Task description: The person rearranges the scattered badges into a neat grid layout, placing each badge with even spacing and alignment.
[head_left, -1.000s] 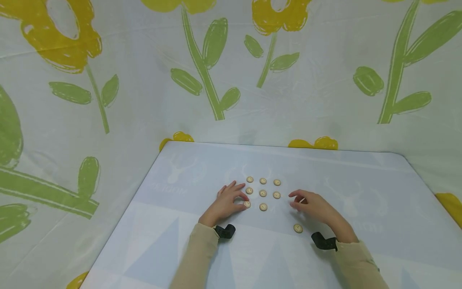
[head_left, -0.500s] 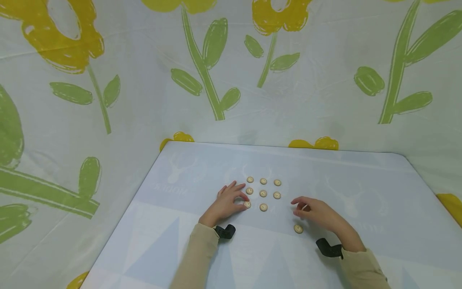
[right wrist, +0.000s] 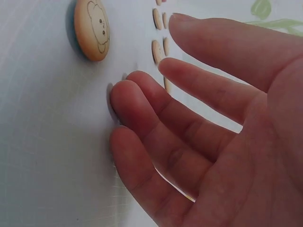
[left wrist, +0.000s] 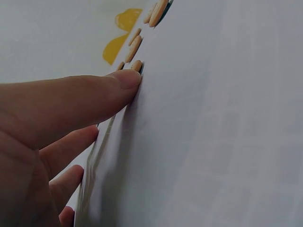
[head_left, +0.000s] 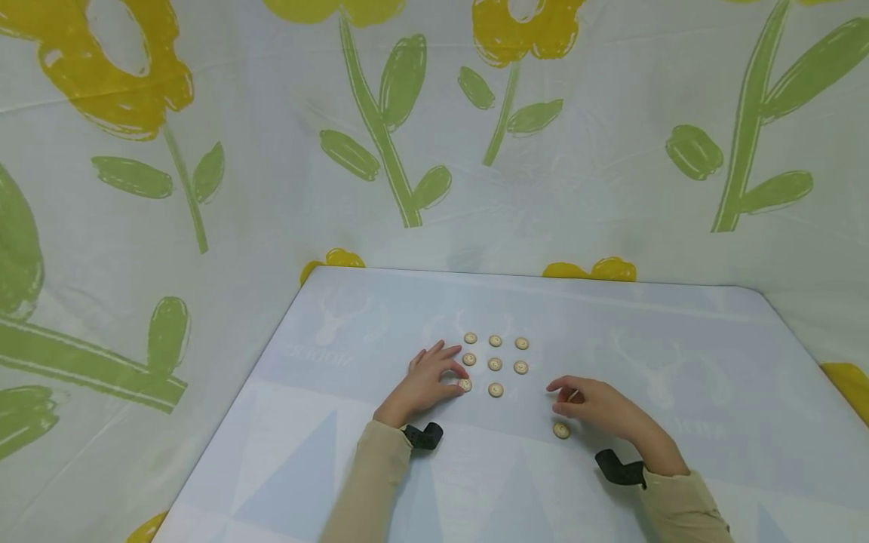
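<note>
Small round wooden discs lie on the table in a loose grid of rows. My left hand [head_left: 422, 387] rests at the grid's near left corner, thumb and index finger pinching the edges of the corner disc [head_left: 465, 385]. In the left wrist view the thumb [left wrist: 106, 94] covers most of that disc. My right hand [head_left: 592, 403] holds nothing, its fingers loosely bent, to the right of the grid. A separate disc [head_left: 561, 430] lies just on the near side of its fingertips; the right wrist view shows an animal-face drawing on this disc [right wrist: 92, 29].
The pale blue and white table [head_left: 312, 467] carries faint deer-head prints and triangles. A light curtain [head_left: 271, 151] with yellow flowers and green leaves stands behind and at the sides. Black wrist straps [head_left: 424, 436] sit by both sleeves.
My right hand has drawn back a little, toward the near right, away from the grid. The left hand and the discs have stayed put.
</note>
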Available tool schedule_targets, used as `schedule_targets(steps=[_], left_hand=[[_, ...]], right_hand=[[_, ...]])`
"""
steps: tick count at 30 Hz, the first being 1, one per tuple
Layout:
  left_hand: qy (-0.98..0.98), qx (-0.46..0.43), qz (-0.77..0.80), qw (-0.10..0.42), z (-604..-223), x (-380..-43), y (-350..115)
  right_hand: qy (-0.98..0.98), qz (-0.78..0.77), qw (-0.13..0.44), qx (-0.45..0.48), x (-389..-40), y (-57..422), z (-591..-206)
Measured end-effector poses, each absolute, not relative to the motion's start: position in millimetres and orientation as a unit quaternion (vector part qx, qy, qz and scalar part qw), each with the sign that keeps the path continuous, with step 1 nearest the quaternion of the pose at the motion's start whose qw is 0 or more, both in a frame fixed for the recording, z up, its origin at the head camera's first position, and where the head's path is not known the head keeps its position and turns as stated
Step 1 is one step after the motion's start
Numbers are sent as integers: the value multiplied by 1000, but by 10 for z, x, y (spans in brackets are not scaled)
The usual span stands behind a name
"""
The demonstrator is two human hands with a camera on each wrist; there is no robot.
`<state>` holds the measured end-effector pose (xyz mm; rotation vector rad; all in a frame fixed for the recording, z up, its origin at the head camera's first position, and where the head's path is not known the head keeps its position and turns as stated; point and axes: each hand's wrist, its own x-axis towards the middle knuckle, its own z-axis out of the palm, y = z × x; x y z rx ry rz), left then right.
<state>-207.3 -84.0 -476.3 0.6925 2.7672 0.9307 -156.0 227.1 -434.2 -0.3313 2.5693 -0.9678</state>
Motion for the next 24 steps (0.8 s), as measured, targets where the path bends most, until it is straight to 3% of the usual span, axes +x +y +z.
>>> schedule_targets(steps=[24], left_hand=[[919,224,315,75,-4751,-2052,-838]], right_hand=[[901,-324,225,-181,-1522,2294,-4361]])
